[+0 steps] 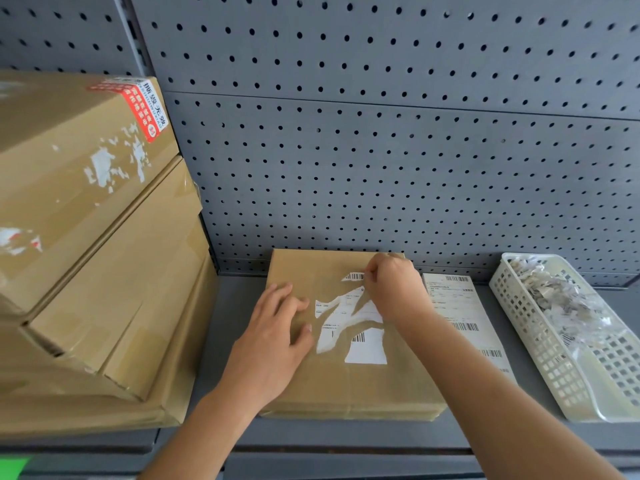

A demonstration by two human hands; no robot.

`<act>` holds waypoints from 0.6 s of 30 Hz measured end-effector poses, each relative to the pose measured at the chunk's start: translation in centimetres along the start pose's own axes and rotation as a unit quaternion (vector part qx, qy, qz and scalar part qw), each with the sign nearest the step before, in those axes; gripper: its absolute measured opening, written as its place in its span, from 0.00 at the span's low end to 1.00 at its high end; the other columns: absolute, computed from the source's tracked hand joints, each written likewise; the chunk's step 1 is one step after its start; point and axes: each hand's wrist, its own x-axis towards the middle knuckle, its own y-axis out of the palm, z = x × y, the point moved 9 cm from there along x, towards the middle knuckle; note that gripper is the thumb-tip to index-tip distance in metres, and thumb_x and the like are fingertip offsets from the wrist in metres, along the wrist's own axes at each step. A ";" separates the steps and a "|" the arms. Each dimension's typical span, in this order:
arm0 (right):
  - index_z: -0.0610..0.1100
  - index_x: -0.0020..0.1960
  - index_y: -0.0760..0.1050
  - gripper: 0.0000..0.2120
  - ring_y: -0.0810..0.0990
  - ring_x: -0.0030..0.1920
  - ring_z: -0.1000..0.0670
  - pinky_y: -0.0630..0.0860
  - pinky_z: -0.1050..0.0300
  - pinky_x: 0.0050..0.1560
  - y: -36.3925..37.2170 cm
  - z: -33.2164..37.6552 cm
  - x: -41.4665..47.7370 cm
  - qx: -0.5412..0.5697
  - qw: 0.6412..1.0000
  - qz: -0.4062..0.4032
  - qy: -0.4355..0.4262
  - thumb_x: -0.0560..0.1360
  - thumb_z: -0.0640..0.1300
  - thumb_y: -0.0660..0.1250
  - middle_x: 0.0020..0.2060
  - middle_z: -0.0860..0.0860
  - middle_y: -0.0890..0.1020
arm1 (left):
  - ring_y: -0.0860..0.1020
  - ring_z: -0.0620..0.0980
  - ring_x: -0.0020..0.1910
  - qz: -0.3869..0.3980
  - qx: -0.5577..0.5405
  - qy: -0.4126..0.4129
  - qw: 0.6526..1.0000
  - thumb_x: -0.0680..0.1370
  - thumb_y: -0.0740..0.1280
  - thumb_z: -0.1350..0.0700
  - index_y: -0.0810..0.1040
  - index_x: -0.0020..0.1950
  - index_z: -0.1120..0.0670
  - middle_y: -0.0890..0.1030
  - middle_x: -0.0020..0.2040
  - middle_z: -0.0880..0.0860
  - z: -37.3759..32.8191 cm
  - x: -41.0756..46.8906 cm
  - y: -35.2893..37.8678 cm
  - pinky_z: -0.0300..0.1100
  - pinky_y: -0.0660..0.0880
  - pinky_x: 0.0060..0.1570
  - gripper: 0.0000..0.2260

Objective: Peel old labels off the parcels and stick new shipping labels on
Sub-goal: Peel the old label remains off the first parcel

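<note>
parcel (346, 386): flat brown carton lying on the grey shelf (228, 306)
old label (363, 348): white, torn ragged, stuck on parcel's top
new shipping label (464, 313): flat, just right of parcel

matt cardboard parcel (349, 382), torn paper label (353, 327) — perforated plastic basket (540, 344), painted metal pegboard (381, 150)

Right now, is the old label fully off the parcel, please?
Partly off: torn pieces of old label remain on the parcel.

A flat brown parcel (346, 386) lies on the grey shelf (228, 327). The left hand (273, 334) presses down on it, while the right hand (394, 289) pinches a torn strip of the half-peeled old label (363, 348). A fresh label sheet (464, 313) lies just beside the parcel, with a scrap-filled basket (547, 362) farther right.
</note>
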 end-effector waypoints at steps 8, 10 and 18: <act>0.41 0.45 0.69 0.09 0.69 0.42 0.45 0.68 0.54 0.41 0.2 2.3 0.6 -0.166 0.984 0.067 -0.021 0.74 0.28 0.61 0.44 0.45 0.76 | 0.41 0.31 0.77 0.001 0.002 0.003 1.000 0.83 0.58 0.45 0.67 0.71 0.41 0.50 0.79 0.35 -0.2 -0.1 -0.1 0.41 0.69 0.54 0.16; 0.40 0.49 0.72 0.04 0.70 0.42 0.45 0.68 0.54 0.41 0.3 2.1 0.9 -0.160 0.984 0.077 -0.010 0.77 0.34 0.63 0.47 0.45 0.79 | 0.41 0.31 0.77 0.001 0.000 0.002 1.000 0.83 0.58 0.45 0.67 0.71 0.41 0.51 0.79 0.35 -0.2 -0.1 0.0 0.41 0.69 0.54 0.16; 0.43 0.33 0.61 0.13 0.62 0.29 0.47 0.60 0.59 0.29 1.0 -0.2 1.6 -0.018 0.990 0.131 0.054 0.73 0.35 0.62 0.29 0.49 0.66 | 0.41 0.31 0.77 0.004 0.003 0.003 1.000 0.83 0.57 0.44 0.67 0.72 0.41 0.51 0.79 0.35 -0.2 -0.1 -0.1 0.41 0.71 0.55 0.16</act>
